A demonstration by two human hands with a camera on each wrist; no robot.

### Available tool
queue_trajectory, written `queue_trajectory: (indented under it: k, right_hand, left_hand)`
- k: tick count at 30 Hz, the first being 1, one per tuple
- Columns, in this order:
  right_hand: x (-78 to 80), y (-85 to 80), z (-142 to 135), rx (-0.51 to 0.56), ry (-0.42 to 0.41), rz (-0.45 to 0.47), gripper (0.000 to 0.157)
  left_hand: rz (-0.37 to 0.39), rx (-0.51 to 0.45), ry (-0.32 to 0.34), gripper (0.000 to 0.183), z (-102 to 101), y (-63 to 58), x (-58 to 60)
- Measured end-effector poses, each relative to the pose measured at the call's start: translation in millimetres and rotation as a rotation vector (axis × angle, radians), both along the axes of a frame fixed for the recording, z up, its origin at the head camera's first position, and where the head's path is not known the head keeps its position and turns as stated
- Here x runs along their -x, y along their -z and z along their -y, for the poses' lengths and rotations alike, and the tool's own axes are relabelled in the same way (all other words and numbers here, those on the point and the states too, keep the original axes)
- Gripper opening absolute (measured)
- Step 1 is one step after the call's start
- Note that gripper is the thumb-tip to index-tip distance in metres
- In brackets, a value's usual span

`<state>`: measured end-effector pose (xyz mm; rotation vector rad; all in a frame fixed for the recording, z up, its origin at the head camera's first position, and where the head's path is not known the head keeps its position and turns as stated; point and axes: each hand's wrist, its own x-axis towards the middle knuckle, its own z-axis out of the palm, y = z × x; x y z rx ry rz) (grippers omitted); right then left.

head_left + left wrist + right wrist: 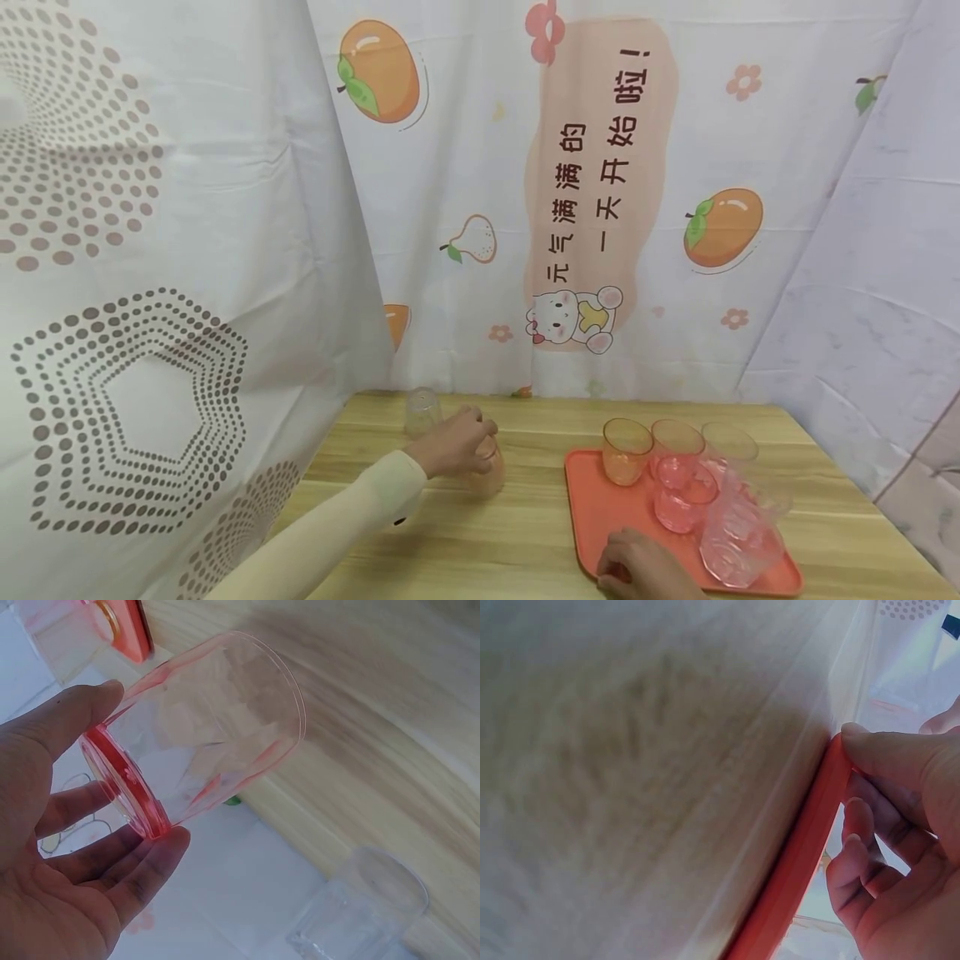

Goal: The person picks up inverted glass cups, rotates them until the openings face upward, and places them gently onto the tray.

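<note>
My left hand (459, 443) holds a clear pink plastic cup (202, 735) upside down over the table's left half. Thumb and fingers grip it around its red-tinted base, and its wide mouth faces the wood. Just behind that hand stands a colourless clear cup (422, 408), also seen low in the left wrist view. At the near left side of an orange-red tray (587, 492) is my right hand (645, 567). Its thumb and forefinger pinch the tray's rim in the right wrist view, while the other fingers curl loosely.
On the tray stand an amber cup (627, 454), a bright pink cup (681, 504) and several other clear or pinkish cups, crowded to the right. A faceted pale pink cup (738, 542) sits at the near right. A printed curtain (465, 167) hangs behind the wooden table (525, 533).
</note>
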<state>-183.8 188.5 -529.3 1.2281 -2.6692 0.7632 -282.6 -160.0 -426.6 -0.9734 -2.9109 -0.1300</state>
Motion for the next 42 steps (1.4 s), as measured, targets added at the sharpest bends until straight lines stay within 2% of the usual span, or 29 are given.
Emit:
queue_trajectory:
  k: [5,14,28,36,42]
  right_hand:
    - [-0.5,-0.5,-1,0.006,-0.006,-0.018,0.02]
    - [-2.0,-2.6,-2,-0.002,0.016,0.052,0.018]
    - [-3.6,-4.9,-1,-0.018,0.033,0.108,0.017]
    - [-2.5,-3.9,-1,-0.017,0.02,0.093,0.017]
    - [-2.2,-3.1,0,-0.008,0.009,0.067,0.019]
  left_hand:
    - [0.0,-0.014,0.008,0.05,-5,1.5,-6.2]
    - [0.012,-0.049,0.075,0.049,-10,9.3,-17.7]
    - [0.003,-0.099,0.126,0.054,-15,15.3,-31.9]
    - [0.051,-0.115,0.124,0.057,-19,17.2,-38.9]
    - [0.013,-0.122,0.144,0.057,-19,20.4,-39.8]
